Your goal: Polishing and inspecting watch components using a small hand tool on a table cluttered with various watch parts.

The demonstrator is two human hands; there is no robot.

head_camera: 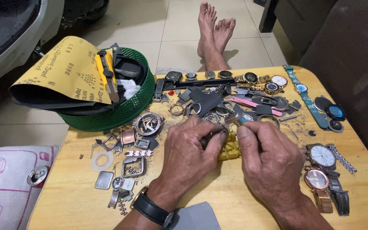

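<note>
Wooden low table (235, 200), densely covered with watch parts. Left hand (190, 149) and right hand (269, 159) meet at centre, just above a small yellow plastic holder (231, 149) lying on the top. Fingertips of both hands are pinched together on a small metal watch part (218, 135); its exact kind is too hidden to tell. Left wrist wears a black-strapped watch (152, 208).

Progress, judged: work on this one piece is mid-way, since it sits in the fingers, neither set down nor joined to anything visible.

Left of the hands: loose cases, buckles, bracelet links (138, 153). Far side: row of watch heads (218, 75) and more bits, apparently unsorted. Right: two whole watches (322, 168). Far left: green mesh basket (126, 108) holding yellow sandpaper (64, 70) and a cutter.
</note>
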